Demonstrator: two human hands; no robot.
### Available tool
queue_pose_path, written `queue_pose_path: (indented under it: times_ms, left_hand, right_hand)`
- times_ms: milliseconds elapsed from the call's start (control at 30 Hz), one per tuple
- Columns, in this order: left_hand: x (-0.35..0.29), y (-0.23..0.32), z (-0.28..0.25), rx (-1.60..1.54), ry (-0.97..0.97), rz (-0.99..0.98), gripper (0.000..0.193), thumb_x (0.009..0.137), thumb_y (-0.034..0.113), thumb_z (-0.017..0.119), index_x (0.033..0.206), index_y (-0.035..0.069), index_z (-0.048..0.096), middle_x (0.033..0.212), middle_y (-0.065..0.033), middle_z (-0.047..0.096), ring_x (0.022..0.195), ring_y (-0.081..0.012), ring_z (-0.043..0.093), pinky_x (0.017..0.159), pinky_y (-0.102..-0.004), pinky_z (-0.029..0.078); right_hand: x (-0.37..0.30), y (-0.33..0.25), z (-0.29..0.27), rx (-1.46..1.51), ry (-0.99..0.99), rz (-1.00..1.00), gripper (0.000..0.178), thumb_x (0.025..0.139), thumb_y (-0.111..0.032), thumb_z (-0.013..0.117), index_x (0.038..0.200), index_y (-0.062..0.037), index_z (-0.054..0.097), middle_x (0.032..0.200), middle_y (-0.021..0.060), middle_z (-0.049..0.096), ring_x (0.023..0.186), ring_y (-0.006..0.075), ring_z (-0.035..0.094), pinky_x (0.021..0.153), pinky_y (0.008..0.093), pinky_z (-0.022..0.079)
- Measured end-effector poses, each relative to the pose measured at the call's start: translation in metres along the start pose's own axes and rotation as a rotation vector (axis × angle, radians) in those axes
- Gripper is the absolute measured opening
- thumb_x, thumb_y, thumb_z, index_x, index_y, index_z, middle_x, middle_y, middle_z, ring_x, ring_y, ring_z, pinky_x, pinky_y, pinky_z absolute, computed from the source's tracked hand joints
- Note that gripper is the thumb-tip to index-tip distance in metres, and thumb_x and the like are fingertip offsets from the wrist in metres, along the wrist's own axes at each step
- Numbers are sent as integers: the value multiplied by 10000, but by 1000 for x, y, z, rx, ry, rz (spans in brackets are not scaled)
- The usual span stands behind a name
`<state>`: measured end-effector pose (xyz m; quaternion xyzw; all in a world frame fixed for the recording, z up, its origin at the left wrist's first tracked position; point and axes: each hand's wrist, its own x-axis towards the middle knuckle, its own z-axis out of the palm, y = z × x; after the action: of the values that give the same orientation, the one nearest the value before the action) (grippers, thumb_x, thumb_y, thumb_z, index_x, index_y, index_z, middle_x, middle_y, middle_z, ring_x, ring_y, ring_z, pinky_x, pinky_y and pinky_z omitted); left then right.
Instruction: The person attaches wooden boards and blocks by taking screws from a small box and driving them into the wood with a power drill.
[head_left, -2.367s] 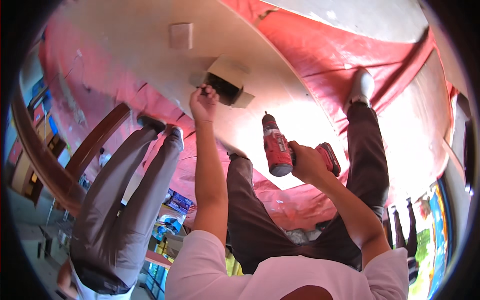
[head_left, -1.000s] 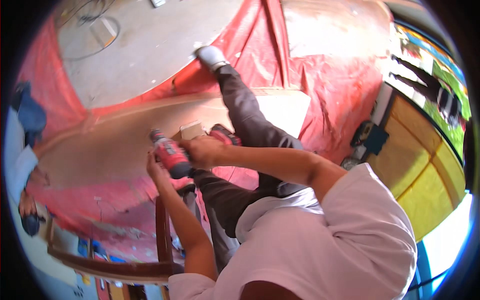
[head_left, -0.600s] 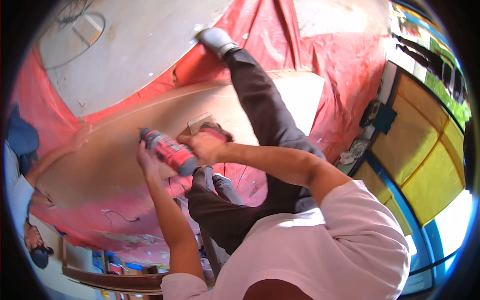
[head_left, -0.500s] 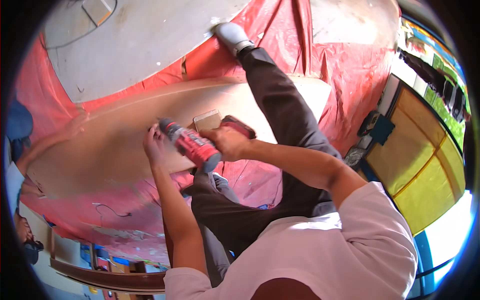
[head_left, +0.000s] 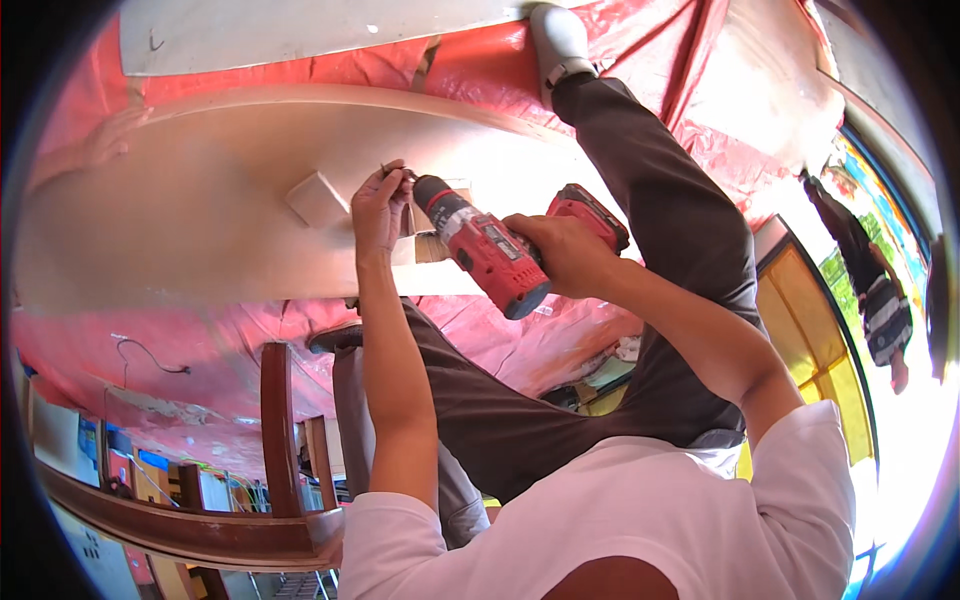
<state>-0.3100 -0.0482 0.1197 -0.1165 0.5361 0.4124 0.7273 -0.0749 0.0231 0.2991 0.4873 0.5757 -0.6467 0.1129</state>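
My right hand (head_left: 570, 255) grips the handle of a red and black cordless drill (head_left: 490, 250), its chuck pointing up and left. Just off the chuck, my left hand (head_left: 378, 215) pinches a small thin dark thing at the drill's tip; my fingers hide most of it. Beneath both hands lies a long, pale brown board (head_left: 200, 220) with a curved far edge. On it, left of my left hand, rests a small flat square piece (head_left: 318, 201). Another small block (head_left: 430, 247) shows partly behind the drill.
Another person's hand (head_left: 115, 135) rests at the board's far left. Red plastic sheeting (head_left: 200, 350) spreads around the board, with a grey-white panel (head_left: 300, 35) beyond it. A brown wooden frame (head_left: 283, 430) stands at the lower left. A yellow panel (head_left: 820, 350) leans at the right.
The whole view has shifted. My left fingers have come right to the drill's tip, and the square piece left of my hand is now uncovered. The drill stays in my right hand.
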Motion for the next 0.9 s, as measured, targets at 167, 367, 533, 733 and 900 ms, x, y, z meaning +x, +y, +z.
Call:
queue_pose_path:
  times_ms: [167, 367, 533, 733, 900]
  left_hand:
    - [6, 1, -9, -149, 15, -26, 240, 944, 117, 615, 1109, -57, 621, 920, -131, 682, 761, -148, 649, 712, -235, 540]
    - [12, -13, 5, -91, 98, 12, 212, 953, 118, 597, 1086, -46, 616, 950, -147, 679, 806, -189, 662, 758, -270, 572]
    - [29, -31, 23, -215, 65, -170, 175, 973, 107, 549, 1073, -28, 597, 949, -131, 649, 871, -200, 632, 830, -307, 549]
    - [42, -46, 35, -234, 85, -307, 171, 983, 107, 520, 1049, -36, 588, 965, -133, 632, 890, -215, 623, 850, -324, 544]
    - [52, -58, 40, -261, 160, -386, 199, 992, 129, 509, 1051, -45, 584, 985, -146, 636, 908, -241, 639, 871, -342, 562]
  right_hand:
    - [0, 2, 1, -62, 7, 23, 417, 769, -181, 707, 1151, -59, 592, 963, 185, 670, 880, 377, 645, 753, 447, 506]
    - [-8, 16, 12, -52, 68, 2, 439, 769, -198, 709, 1174, -83, 584, 950, 172, 672, 871, 363, 651, 746, 443, 511]
    - [-11, 30, 18, -67, 126, 37, 389, 794, -164, 667, 1162, -85, 568, 953, 167, 672, 858, 357, 655, 728, 444, 516]
    - [-17, 37, 16, -213, 106, 111, 360, 779, -105, 644, 1121, -87, 531, 909, 155, 652, 798, 349, 654, 685, 455, 512]
    - [-17, 37, 9, -299, 57, 169, 375, 757, -75, 646, 1111, -80, 521, 908, 153, 641, 775, 360, 648, 672, 463, 506]
